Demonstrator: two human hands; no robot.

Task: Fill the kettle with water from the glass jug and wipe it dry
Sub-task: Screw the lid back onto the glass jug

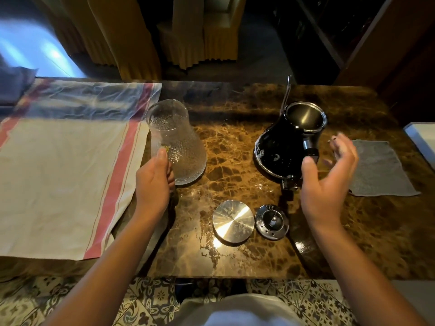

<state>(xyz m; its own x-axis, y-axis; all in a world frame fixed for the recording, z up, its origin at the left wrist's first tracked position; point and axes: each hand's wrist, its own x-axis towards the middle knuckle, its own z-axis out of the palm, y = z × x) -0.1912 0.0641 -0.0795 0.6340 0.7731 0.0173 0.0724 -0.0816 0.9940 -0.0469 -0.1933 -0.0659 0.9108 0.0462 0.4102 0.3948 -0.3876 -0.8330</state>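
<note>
A clear dimpled glass jug (177, 142) stands on the marble table (230, 151), left of centre. My left hand (154, 182) grips its lower left side. The black kettle (284, 142) with a thin spout sits to the right, its mouth uncovered. My right hand (329, 177) hovers just right of the kettle's handle, fingers spread, holding nothing. The black kettle lid (271, 221) lies knob-up near the front, beside a round steel lid (233, 221). A grey cloth (379, 170) lies flat at the right.
A large white cloth with red stripes (63, 175) covers the table's left part. A white edge (421, 140) shows at the far right. Yellow draped chairs (188, 31) stand beyond the table. Patterned floor tiles lie below its front edge.
</note>
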